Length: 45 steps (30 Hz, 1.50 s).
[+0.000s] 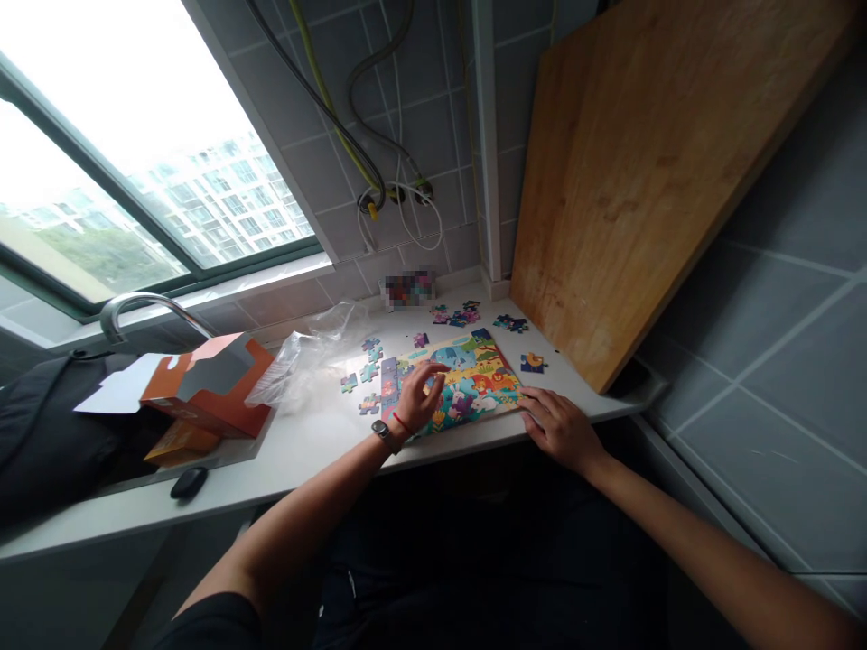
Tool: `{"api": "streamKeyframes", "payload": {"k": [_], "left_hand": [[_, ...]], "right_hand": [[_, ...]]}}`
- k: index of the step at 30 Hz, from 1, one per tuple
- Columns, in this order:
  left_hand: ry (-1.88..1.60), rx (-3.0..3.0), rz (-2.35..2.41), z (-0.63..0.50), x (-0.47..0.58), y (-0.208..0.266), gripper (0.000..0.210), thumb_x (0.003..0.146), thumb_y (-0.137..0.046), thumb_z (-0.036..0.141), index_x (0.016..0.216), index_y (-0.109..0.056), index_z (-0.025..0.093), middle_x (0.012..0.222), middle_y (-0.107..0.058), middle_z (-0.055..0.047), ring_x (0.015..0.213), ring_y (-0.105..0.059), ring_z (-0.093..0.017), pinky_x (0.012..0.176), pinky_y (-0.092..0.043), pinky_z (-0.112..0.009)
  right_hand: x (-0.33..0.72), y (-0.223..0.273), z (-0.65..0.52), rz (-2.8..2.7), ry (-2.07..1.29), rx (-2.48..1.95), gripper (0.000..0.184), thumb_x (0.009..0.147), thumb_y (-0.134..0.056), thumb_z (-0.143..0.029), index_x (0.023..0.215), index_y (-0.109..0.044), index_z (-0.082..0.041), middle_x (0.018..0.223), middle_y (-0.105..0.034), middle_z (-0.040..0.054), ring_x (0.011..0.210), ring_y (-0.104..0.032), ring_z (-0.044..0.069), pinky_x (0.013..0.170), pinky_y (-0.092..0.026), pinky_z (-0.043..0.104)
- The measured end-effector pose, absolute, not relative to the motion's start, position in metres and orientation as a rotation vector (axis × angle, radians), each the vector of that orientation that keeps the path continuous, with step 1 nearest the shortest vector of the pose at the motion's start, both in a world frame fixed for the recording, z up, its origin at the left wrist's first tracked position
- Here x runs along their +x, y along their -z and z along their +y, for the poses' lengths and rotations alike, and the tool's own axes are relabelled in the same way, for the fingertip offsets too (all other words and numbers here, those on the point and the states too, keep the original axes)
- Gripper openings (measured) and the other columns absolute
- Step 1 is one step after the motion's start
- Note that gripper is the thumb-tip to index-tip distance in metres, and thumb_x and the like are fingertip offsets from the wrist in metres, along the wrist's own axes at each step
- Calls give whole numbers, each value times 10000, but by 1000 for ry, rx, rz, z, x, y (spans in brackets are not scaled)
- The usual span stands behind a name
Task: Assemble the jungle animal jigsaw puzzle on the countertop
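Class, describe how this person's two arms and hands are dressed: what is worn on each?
The left hand is bare; its wrist wears a thin red band and a dark-strapped watch. A short dark sleeve covers the upper arm. The right hand and forearm are bare, with no sleeve in view.

At left, a dark bag (60, 424) and curved metal faucet (159, 303), beside an open orange box (234, 397); by the near edge of the table (291, 460), a small black case (189, 483). Right of the box, crumpled clear plastic (302, 361). Far left, a window (128, 194) with buildings (227, 185) outside; far middle, hanging cables (325, 101) before grey tiles (433, 126). At right, a tilted wooden board (650, 181).
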State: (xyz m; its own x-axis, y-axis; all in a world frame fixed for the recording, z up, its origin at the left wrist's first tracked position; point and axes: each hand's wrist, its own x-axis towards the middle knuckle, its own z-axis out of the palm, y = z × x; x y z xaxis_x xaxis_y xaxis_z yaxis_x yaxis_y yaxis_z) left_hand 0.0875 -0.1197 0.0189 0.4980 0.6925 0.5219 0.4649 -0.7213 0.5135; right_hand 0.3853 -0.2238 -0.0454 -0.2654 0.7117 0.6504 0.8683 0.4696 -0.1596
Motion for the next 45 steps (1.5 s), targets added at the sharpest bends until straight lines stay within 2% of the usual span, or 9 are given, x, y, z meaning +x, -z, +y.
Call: {"api": "streamKeyframes", "payload": {"k": [5,11,18,25,28,31,35,40,45], "left_hand": [[-1087,2361,1266,-80,24,-26,239,1018,-511,368,1165,-629,221,1123,-760,-112,1069,-718,-260,932,-583,-454],[-992,2190,1672,-53,-54,-23,540,904,-579,432,1359,-510,149,1256,-708,-204,1207,-673,-359,965,-569,-550],[-1032,2076,1884,-57,-88,-4,605,877,-549,419,1396,-477,115,1483,-557,-246,1458,-479,-379,1224,-358,-575],[-1107,1979,1767,-26,-96,-7,626,915,-512,472,1444,-459,141,1359,-685,-173,1264,-651,-299,1063,-532,-490],[-1079,2039,1701,-6,-93,-10,535,927,-478,481,1339,-563,151,1259,-736,-156,1180,-696,-287,995,-564,-454],[-1006,2201,1644,10,-92,-8,455,925,-454,492,1189,-657,183,1229,-746,-146,1171,-690,-304,1035,-538,-465],[-968,2283,1504,17,-97,-1,441,941,-464,535,1175,-678,229,1187,-752,-120,1114,-695,-318,1020,-544,-477],[-993,2314,1390,14,-98,12,381,955,-471,538,1155,-687,297,1191,-750,-90,1164,-671,-327,1052,-528,-495],[-939,2311,1563,18,-98,25,426,951,-427,544,1096,-715,266,1178,-734,-121,1132,-661,-358,1037,-525,-525]], "right_hand": [[384,44,-224,-2044,327,-1299,242,1017,-505,-212,1150,-706,-187,1252,-738,135,1067,-714,270,878,-564,402],[385,44,-224,-2043,294,-1300,277,1016,-500,-212,1189,-716,-204,1253,-745,135,1092,-722,280,902,-590,428],[381,36,-223,-1956,151,-1304,230,1027,-530,-250,1119,-741,-232,1182,-785,114,1077,-748,286,915,-613,447],[370,20,-215,-1585,-152,-1547,383,1062,-487,-409,893,-783,-233,968,-824,123,907,-794,289,833,-634,409],[366,19,-211,-1439,-215,-1641,448,1030,-523,-509,775,-775,-240,932,-829,129,906,-800,320,833,-639,426],[366,15,-207,-1328,-322,-1715,493,994,-551,-586,716,-778,-247,892,-831,128,889,-805,339,819,-652,435],[372,3,-198,-1321,-452,-1820,511,958,-577,-630,744,-818,-233,882,-832,121,867,-805,339,831,-652,437],[379,-22,-156,-1391,-382,-1908,489,952,-570,-610,861,-834,-209,933,-833,119,926,-792,321,828,-637,401],[359,-51,-64,-1715,-454,-1943,274,941,-622,-418,949,-802,-212,1015,-828,89,977,-774,272,913,-608,373]]}}
